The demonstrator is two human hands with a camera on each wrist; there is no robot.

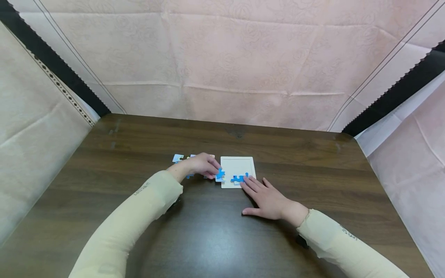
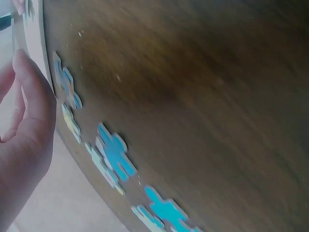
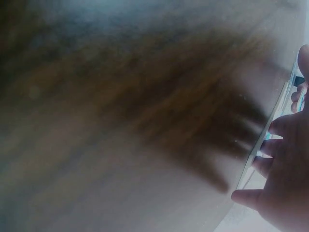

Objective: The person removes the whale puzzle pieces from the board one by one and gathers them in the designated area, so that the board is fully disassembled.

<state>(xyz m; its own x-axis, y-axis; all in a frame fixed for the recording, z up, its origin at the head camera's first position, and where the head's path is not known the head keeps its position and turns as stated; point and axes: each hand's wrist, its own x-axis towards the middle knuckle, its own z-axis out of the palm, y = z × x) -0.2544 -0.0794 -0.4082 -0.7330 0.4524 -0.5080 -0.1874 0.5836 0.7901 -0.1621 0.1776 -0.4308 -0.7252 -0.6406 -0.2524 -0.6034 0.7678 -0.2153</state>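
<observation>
A white square puzzle frame (image 1: 237,162) lies on the table, with connected blue jigsaw pieces (image 1: 238,179) near its lower edge. At the frame's left side, my left hand (image 1: 203,165) pinches a blue jigsaw piece (image 1: 220,175) between its bent fingers. The left wrist view shows the left hand (image 2: 26,111) from the side, its held piece out of sight. My right hand (image 1: 269,199) lies with fingers spread and straight, fingertips on the frame's lower right by the blue pieces. Seen from the right wrist, that hand (image 3: 285,164) reaches over the frame's edge.
Loose jigsaw pieces (image 2: 116,152) lie scattered to the left of the frame, partly under my left hand and wrist. One pale blue piece (image 1: 178,158) sits farthest left. The brown wooden table (image 1: 208,239) is bordered at the back by a pale cloth (image 1: 236,58).
</observation>
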